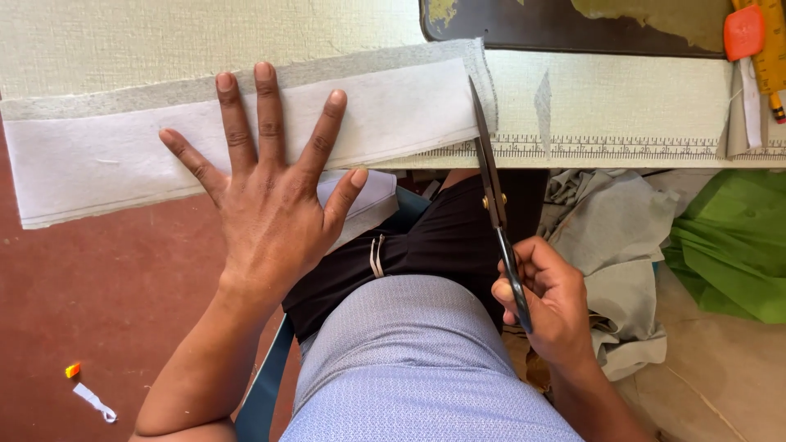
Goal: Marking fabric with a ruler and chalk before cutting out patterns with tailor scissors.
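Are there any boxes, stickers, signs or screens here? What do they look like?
No boxes, signs or screens.
Printed ruler scale: a long, pale strip with dark tick marks along the table's front edge.
Yellow tape measure: top right corner, a narrow band beside an orange block.

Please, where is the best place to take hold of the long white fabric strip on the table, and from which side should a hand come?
Probably the left end of the white fabric strip. It hangs free past the table edge, so fingers can pinch it from above and below, coming from the left. The middle lies flat under the left hand, and the right end sits beside the scissors blades held by the right hand.
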